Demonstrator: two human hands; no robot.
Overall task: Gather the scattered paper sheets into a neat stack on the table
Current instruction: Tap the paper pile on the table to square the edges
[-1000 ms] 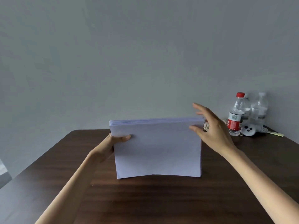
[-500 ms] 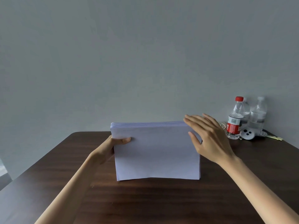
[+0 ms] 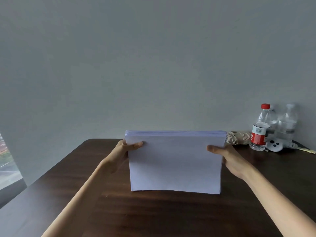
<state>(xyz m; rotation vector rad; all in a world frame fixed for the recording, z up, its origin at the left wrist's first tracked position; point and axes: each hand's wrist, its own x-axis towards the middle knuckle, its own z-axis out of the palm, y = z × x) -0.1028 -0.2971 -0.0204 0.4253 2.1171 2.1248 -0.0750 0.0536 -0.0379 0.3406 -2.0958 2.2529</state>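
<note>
A thick stack of white paper sheets [image 3: 174, 165] stands upright on its long bottom edge on the dark wooden table [image 3: 153, 214], in the middle of the view. My left hand [image 3: 122, 151] grips the stack's left side near the top, thumb on the front face. My right hand [image 3: 229, 158] grips the right side, thumb on the front and fingers hidden behind the sheets. The top edges of the sheets lie nearly level.
At the back right, against the grey wall, stand a water bottle with a red cap and label [image 3: 259, 129] and a clear bottle [image 3: 287, 125]. A folded beige umbrella [image 3: 237, 137], a small white device [image 3: 274, 145] and a cable lie beside them. A window shows at far left.
My right hand, which was open and hovering flat by the stack's upper right, has come down and closed on the right side. The left hand kept its hold.
</note>
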